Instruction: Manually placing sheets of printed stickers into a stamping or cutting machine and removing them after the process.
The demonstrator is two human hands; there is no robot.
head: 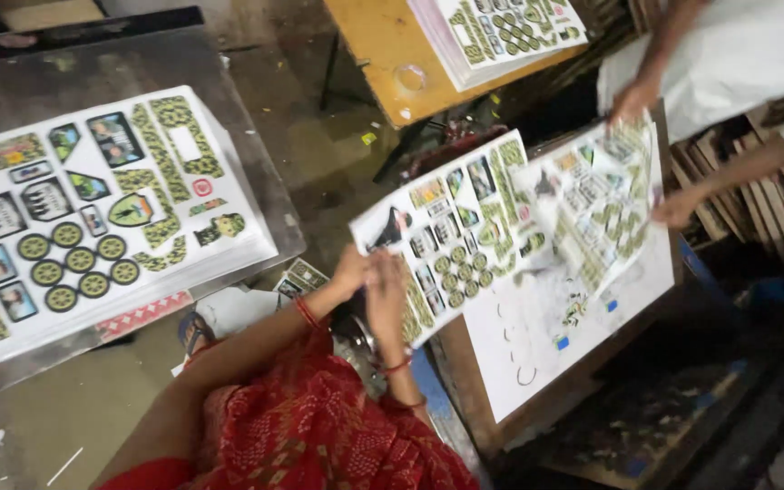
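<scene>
My left hand [351,272] and my right hand [385,292] both pinch the near corner of a white printed sheet [455,227] covered in green camouflage shapes, round wheels and small pictures. The sheet is tilted in the air above a wooden board topped with white paper [537,345]. Red bangles circle both my wrists, and my red patterned garment fills the bottom of the view. Overlapping my sheet's far edge is a second, blurred sheet [596,195]. A co-worker in white holds it with one hand [632,98] at its top and the other hand [678,209] at its right edge.
A thick stack of the same printed sheets [93,209] lies on a metal table [256,136] at left. Another stack [501,32] rests on a yellow table [374,45] at the top. Wooden slats [755,209] stand at right; scraps litter the floor [338,154].
</scene>
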